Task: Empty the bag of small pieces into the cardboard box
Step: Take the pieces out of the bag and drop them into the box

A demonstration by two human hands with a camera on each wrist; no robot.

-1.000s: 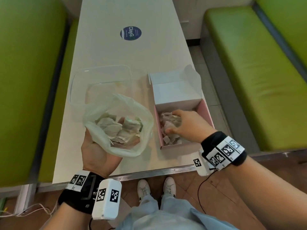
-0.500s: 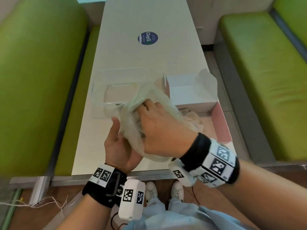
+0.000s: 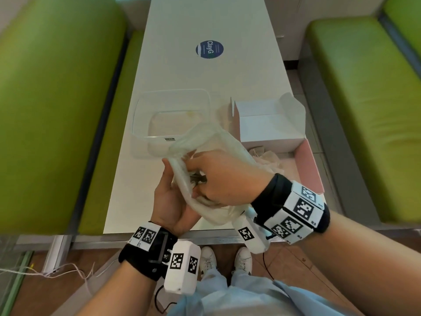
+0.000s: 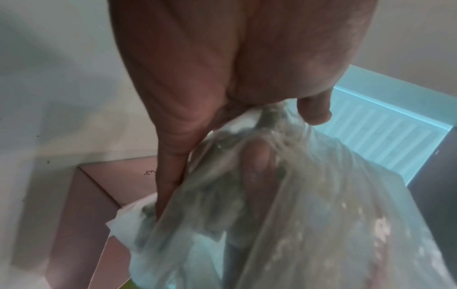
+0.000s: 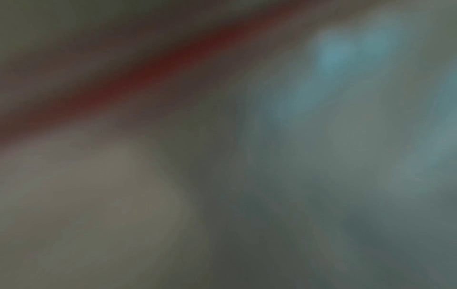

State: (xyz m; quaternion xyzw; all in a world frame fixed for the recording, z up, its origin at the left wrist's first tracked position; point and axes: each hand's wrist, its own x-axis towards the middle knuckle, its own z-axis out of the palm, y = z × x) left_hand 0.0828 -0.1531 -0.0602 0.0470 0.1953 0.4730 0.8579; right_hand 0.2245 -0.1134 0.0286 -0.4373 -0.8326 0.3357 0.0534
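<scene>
Thin, limp plastic bag (image 3: 206,142) at frame centre: left hand (image 3: 169,201) cradles it, right hand (image 3: 224,176) pinches its film; best gripped by bunched folds.

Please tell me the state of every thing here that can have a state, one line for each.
Plastic bag: off the table, gripped by both hands.
Left hand: holds the bag from below.
Right hand: fingers curled into the bag.
Cardboard box: open, lid up, some pieces inside.
Clear container: open, on the table.
</scene>
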